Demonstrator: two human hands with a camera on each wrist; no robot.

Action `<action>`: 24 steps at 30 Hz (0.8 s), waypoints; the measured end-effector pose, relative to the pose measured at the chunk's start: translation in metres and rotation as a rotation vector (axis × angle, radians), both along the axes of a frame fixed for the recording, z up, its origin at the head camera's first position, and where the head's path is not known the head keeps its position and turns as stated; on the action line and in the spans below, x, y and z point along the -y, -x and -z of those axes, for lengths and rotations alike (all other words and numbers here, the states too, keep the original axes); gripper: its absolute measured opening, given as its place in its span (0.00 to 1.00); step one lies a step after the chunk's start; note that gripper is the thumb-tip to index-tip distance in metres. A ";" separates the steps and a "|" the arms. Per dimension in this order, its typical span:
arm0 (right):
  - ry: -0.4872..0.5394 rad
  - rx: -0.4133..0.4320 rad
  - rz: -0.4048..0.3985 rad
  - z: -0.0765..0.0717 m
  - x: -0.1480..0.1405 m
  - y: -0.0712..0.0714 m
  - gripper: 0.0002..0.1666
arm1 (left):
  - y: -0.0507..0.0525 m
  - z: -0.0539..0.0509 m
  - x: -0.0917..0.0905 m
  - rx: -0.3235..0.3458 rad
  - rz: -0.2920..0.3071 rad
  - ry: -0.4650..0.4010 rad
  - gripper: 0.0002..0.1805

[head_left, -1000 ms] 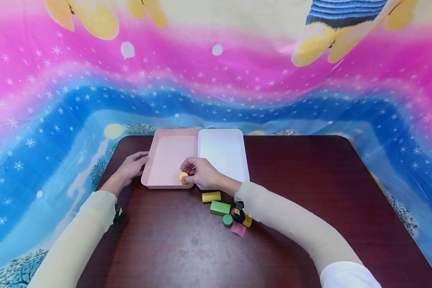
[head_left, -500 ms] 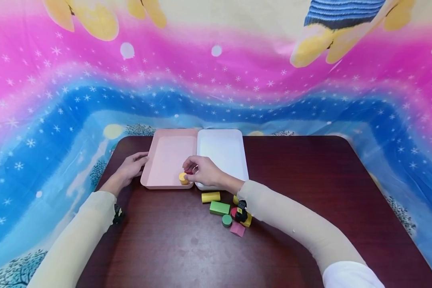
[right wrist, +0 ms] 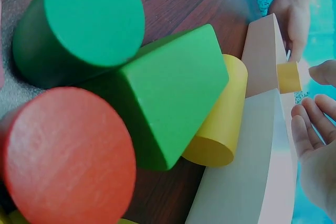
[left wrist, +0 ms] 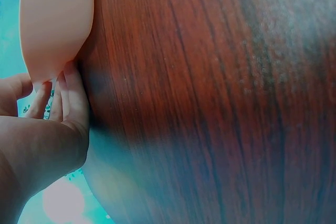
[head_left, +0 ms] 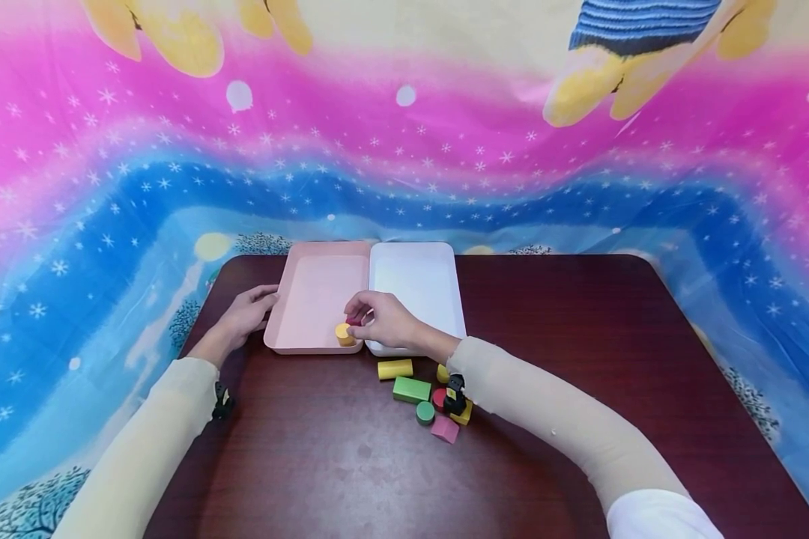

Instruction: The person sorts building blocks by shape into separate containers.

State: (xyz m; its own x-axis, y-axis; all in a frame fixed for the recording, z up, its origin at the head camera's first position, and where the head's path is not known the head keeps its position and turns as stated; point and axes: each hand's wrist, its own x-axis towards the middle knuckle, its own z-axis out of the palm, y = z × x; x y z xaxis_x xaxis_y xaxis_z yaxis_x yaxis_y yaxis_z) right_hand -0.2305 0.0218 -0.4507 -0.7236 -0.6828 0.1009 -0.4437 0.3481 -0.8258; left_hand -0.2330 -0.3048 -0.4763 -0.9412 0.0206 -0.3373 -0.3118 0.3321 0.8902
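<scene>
My left hand [head_left: 246, 313] touches the left rim of the pink tray [head_left: 317, 296]; in the left wrist view its fairly straight fingers [left wrist: 73, 95] meet the tray's side [left wrist: 56, 19]. My right hand [head_left: 387, 323] is over the tray's near right corner, fingers loosely bent. Beside its thumb stands a yellow cylinder [head_left: 344, 335] in the pink tray, with a red piece [head_left: 353, 322] just behind, partly hidden by the fingers. The right wrist view shows a gap between the thumb and the yellow cylinder [right wrist: 289, 77], with nothing visible between thumb and fingers [right wrist: 315, 124].
A white tray [head_left: 418, 288] adjoins the pink one on the right. In front lie a yellow cylinder [head_left: 395, 369], a green block [head_left: 411, 389], a green cylinder [head_left: 425, 412], a pink block [head_left: 445, 429], a red piece [head_left: 440, 399] and yellow pieces [head_left: 463, 414], partly under the right wrist camera.
My right hand has shifted slightly right, away from the yellow cylinder, and more of the red piece shows. The left hand stays against the pink tray.
</scene>
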 end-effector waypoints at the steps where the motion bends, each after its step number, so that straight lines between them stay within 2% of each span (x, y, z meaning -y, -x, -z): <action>1: 0.000 0.000 0.000 0.001 0.000 0.000 0.15 | 0.000 0.000 0.000 0.000 0.000 0.000 0.32; 15: -0.008 0.008 -0.017 -0.001 -0.003 0.000 0.17 | -0.002 0.001 0.003 0.015 -0.002 0.018 0.32; 24: -0.024 -0.043 -0.031 -0.010 -0.010 0.005 0.19 | 0.000 -0.001 0.000 0.002 0.001 0.005 0.33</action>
State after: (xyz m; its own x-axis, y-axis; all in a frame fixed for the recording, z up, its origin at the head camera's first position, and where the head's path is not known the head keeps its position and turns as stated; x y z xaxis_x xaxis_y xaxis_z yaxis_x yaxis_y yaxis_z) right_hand -0.2352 0.0317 -0.4411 -0.6973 -0.7075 0.1151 -0.4897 0.3530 -0.7972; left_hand -0.2328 -0.3052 -0.4755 -0.9404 0.0199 -0.3396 -0.3134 0.3372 0.8877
